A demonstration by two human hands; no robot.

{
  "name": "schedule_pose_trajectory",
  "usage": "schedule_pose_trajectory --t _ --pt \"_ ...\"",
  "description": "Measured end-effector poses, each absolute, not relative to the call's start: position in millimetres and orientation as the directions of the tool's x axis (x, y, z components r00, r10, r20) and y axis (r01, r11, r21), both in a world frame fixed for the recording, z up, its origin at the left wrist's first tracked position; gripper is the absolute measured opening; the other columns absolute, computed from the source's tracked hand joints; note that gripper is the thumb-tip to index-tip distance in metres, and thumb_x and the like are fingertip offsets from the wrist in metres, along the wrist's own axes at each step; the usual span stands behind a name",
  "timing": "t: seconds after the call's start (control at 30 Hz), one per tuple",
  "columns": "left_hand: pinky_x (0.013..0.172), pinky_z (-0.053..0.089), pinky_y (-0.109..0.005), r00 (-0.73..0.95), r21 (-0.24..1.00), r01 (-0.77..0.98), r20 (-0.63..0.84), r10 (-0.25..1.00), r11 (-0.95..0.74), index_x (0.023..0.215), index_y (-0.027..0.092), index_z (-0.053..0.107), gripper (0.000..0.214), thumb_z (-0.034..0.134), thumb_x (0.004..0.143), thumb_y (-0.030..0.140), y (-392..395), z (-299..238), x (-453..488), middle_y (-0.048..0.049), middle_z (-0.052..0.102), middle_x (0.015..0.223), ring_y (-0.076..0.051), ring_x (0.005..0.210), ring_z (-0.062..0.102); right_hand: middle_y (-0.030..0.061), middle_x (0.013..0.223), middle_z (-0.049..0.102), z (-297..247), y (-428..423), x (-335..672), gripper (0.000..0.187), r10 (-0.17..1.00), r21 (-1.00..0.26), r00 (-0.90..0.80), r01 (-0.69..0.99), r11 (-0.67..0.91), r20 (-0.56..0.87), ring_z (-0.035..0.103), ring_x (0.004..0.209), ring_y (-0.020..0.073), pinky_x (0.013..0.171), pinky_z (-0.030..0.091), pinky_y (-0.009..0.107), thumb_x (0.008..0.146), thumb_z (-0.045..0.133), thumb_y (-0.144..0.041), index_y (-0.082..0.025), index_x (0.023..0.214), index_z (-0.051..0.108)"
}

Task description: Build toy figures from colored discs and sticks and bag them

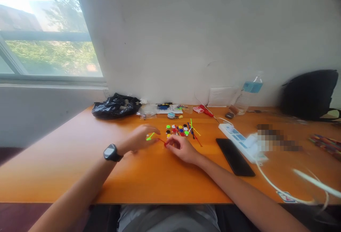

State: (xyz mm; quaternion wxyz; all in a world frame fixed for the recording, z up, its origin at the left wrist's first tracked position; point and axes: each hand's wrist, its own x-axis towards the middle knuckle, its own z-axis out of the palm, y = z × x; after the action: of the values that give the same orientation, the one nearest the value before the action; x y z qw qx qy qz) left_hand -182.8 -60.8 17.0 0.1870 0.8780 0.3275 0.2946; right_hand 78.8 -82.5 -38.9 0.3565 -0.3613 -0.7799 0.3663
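Note:
On the orange table (66,161) my left hand (141,138), with a dark watch on its wrist, pinches a neon green stick (150,136). My right hand (181,147) is closed on the end of a thin red stick (161,141) that runs toward the left hand. The two hands are a short way apart. Just behind them lies a small heap of coloured round discs (177,130) and more thin sticks (194,132) in green, yellow, blue and red.
A black phone (234,156) and a white power strip (238,140) with a cable lie to the right. At the back stand a black plastic bag (115,105), small packets, a water bottle (246,96) and a black backpack (309,93).

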Motion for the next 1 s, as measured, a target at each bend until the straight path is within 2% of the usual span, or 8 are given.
schedule_pose_trajectory --t 0.17,0.27,0.33,0.47,0.6,0.7,0.87,1.0 --pt "0.113 0.048 -0.038 0.598 0.457 0.630 0.229 0.768 -0.628 0.140 0.032 0.070 0.066 0.084 0.079 0.054 -51.6 20.2 -249.8 -0.0063 0.068 0.143 -0.033 0.132 0.063 0.0041 0.084 0.070 -32.6 -91.4 80.2 0.022 0.733 -0.651 -0.626 0.444 0.616 0.266 0.058 0.074 0.0170 0.068 0.041 0.029 0.098 0.067 -0.039 -0.020 0.092 0.075" --pt "0.123 0.038 -0.046 0.607 0.412 0.685 0.133 0.783 -0.601 0.154 0.034 0.055 0.085 0.083 0.078 0.059 -56.4 -0.2 -281.8 -0.0064 0.055 0.158 -0.038 0.146 0.050 0.0042 0.087 0.070 -31.5 -93.7 78.7 0.019 0.712 -0.621 -0.636 0.438 0.650 0.296 0.060 0.076 0.0174 0.069 0.042 0.029 0.100 0.065 -0.036 -0.021 0.096 0.075" --pt "0.124 0.037 -0.049 0.606 0.424 0.677 0.144 0.783 -0.602 0.161 0.033 0.045 0.095 0.083 0.078 0.061 -61.7 -17.0 -291.3 -0.0083 0.047 0.164 -0.039 0.149 0.045 0.0049 0.088 0.070 -32.0 -93.6 77.8 0.019 0.698 -0.613 -0.644 0.424 0.666 0.313 0.061 0.077 0.0180 0.070 0.043 0.029 0.100 0.064 -0.036 -0.021 0.095 0.075" --pt "0.125 0.038 -0.048 0.616 0.509 0.597 0.205 0.761 -0.620 0.162 0.029 0.043 0.094 0.082 0.081 0.060 -71.6 -40.1 -283.1 -0.0123 0.046 0.164 -0.039 0.149 0.046 0.0062 0.090 0.068 -33.0 -92.2 76.7 0.017 0.663 -0.587 -0.654 0.390 0.709 0.365 0.061 0.083 0.0197 0.075 0.045 0.031 0.101 0.064 -0.031 -0.020 0.093 0.074" --pt "0.126 0.037 -0.049 0.617 0.635 0.520 0.185 0.765 -0.572 0.165 0.029 0.036 0.093 0.078 0.087 0.056 -80.3 -41.3 -261.3 -0.0122 0.041 0.167 -0.036 0.151 0.044 0.0063 0.090 0.066 -33.7 -91.6 76.7 0.016 0.651 -0.578 -0.654 0.379 0.723 0.386 0.061 0.084 0.0202 0.076 0.045 0.032 0.101 0.064 -0.030 -0.019 0.092 0.072" --pt "0.124 0.041 -0.048 0.630 0.719 0.445 0.173 0.758 -0.534 0.164 0.029 0.038 0.091 0.080 0.086 0.052 -83.7 -38.1 -248.3 -0.0128 0.042 0.167 -0.034 0.149 0.048 0.0059 0.091 0.066 -37.0 -91.0 76.0 0.013 0.658 -0.592 -0.640 0.369 0.716 0.397 0.060 0.084 0.0201 0.076 0.046 0.032 0.100 0.065 -0.031 -0.020 0.095 0.072" --pt "0.125 0.040 -0.051 0.617 0.759 0.407 0.183 0.766 -0.509 0.164 0.026 0.038 0.096 0.083 0.084 0.051 -77.9 -39.5 -231.2 -0.0146 0.041 0.167 -0.035 0.151 0.045 0.0045 0.093 0.065 -45.6 -89.0 72.2 0.011 0.673 -0.645 -0.626 0.334 0.687 0.393 0.059 0.083 0.0192 0.075 0.047 0.031 0.096 0.070 -0.028 -0.021 0.104 0.069" --pt "0.123 0.042 -0.052 0.642 0.732 0.410 0.192 0.743 -0.544 0.163 0.026 0.042 0.098 0.087 0.079 0.052 -70.6 -38.1 -216.7 -0.0155 0.047 0.163 -0.037 0.147 0.049 0.0042 0.099 0.065 -47.4 -88.5 70.5 0.019 0.685 -0.677 -0.615 0.314 0.666 0.389 0.059 0.083 0.0186 0.077 0.048 0.031 0.092 0.071 -0.022 -0.022 0.111 0.067"
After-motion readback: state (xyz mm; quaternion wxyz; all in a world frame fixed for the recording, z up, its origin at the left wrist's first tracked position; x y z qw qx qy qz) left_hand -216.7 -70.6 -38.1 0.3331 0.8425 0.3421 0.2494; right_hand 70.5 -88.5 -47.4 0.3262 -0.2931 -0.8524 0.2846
